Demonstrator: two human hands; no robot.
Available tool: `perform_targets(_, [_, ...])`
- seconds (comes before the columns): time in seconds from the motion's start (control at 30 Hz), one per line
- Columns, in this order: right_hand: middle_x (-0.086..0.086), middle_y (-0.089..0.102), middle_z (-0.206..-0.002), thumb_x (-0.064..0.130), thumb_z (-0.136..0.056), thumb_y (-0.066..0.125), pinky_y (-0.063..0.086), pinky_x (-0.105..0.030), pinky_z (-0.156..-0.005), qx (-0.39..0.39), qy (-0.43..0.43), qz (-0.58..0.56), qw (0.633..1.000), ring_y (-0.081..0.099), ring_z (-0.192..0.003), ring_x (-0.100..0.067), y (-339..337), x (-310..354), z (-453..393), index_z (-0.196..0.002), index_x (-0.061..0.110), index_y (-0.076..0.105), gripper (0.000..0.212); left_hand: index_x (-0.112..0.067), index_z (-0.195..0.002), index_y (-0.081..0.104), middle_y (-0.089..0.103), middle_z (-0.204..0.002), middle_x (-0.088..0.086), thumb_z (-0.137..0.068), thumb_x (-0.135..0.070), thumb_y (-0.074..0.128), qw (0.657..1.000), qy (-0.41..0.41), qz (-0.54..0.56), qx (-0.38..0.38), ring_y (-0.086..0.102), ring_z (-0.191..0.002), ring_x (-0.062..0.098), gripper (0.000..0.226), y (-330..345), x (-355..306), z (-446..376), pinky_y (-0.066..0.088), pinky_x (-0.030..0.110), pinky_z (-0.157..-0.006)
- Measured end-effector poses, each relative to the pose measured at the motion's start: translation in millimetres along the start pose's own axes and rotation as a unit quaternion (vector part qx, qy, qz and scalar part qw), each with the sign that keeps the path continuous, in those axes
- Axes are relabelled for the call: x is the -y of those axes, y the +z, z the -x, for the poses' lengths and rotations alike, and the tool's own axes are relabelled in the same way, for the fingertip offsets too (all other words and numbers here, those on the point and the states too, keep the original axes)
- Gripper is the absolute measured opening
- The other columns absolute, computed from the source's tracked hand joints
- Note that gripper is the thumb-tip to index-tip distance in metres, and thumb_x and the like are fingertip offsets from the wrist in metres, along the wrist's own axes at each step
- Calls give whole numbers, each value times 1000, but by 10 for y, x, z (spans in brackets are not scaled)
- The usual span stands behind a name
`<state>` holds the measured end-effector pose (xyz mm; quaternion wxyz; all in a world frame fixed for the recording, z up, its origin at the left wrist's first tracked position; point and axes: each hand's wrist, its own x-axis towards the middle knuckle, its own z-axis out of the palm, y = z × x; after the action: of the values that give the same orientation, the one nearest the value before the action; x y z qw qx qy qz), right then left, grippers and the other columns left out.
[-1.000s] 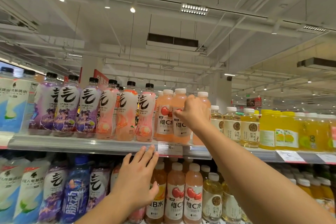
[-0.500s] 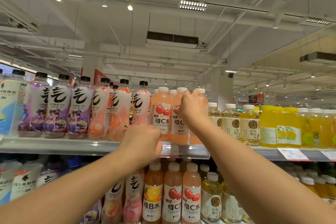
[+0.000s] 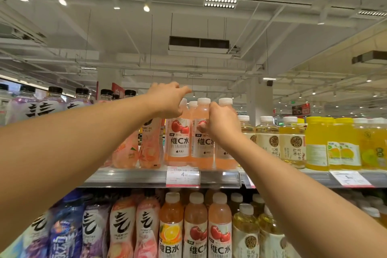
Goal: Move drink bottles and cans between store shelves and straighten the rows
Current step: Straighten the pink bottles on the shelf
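The left hand [image 3: 167, 100], down at the shelf edge [image 3: 129, 178] a second ago, has risen to the cherry bottles' [image 3: 179, 136] caps, fingers curled; what it grips I cannot tell. The right hand [image 3: 222, 123] still clasps the next bottle [image 3: 204, 136], so straightening these top-shelf bottles seems underway

Both bare forearms stretch forward and upward from the lower corners of the view, converging near its middle. The left hand [image 3: 167, 100] is raised highest, its fingers curled downward with the knuckles up. The right hand [image 3: 223, 121] sits just beside and slightly lower, fingers curled inward in a grip.
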<state>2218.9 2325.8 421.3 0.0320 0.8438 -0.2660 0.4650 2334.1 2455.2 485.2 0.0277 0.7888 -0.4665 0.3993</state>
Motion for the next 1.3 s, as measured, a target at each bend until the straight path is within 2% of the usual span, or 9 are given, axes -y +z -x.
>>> perform_targets(0.17, [-9,69,-107,40,-89,76,43,-35,-73,-6,-8,-10,1000,63,-104,-30,43,-51,-28,-118,11,59,44,-36,-155,30,36,-157,1,-79,-46,74,996,41,5,77,54,-126,23,88,47,-53,-141,52,44,-99])
perform_targets(0.3, [-10,69,-107,39,-87,78,47,-37,-73,-12,-11,-17,1000,63,-104,-33,70,-76,-31,-117,11,60,45,-30,-148,44,40,-144,2,-75,-51,82,991,25,16,130,53,-118,27,85,155,-164,-196,52,46,-98])
perform_targets(0.4, [-10,69,-106,40,-86,78,46,-37,-72,-16,-9,-22,1000,63,-102,-33,70,-80,-27,-115,12,62,43,-25,-142,50,41,-139,4,-73,-49,86,994,13,13,111,55,-110,28,82,224,-208,-214,56,45,-93])
perform_targets(0.53, [-9,68,-105,40,-87,77,44,-36,-72,-17,-11,-15,1000,62,-101,-32,60,-70,-17,-115,13,62,41,-26,-142,51,41,-138,4,-76,-44,86,994,16,39,101,54,-113,30,77,217,-170,-224,53,45,-93])
perform_targets(0.6, [-9,68,-104,43,-88,76,43,-36,-70,-22,-16,0,1000,63,-100,-33,45,-60,-8,-113,13,63,41,-27,-139,53,41,-133,3,-77,-42,86,994,23,51,95,53,-109,27,71,173,-140,-233,52,41,-88])
perform_targets(0.8, [-11,70,-103,48,-87,75,42,-35,-69,-17,-34,49,998,66,-98,-35,-41,-26,-13,-108,13,66,41,-32,-130,56,41,-127,-1,-80,-50,81,992,61,58,90,50,-107,23,59,75,-35,-252,46,37,-85])
perform_targets(0.97, [-10,69,-99,50,-86,77,46,-36,-68,0,-34,46,998,64,-96,-34,-72,-25,-10,-100,14,63,41,-32,-129,57,41,-126,-1,-83,-49,79,987,75,88,107,50,-111,22,53,58,49,-281,46,39,-94])
perform_targets(1.13, [-3,61,-87,48,-88,77,43,-34,-64,29,-37,51,998,58,-82,-27,-148,-31,-17,-90,15,57,38,-33,-129,58,43,-130,0,-89,-39,75,980,88,111,137,49,-117,23,44,17,99,-316,45,42,-102])
perform_targets(1.3, [-7,69,-96,48,-85,79,57,-41,-73,27,-45,46,998,65,-91,-32,-127,-68,-24,-100,14,67,39,-34,-135,55,47,-138,-1,-96,-29,67,974,82,132,167,55,-114,20,41,-4,43,-296,51,43,-100])
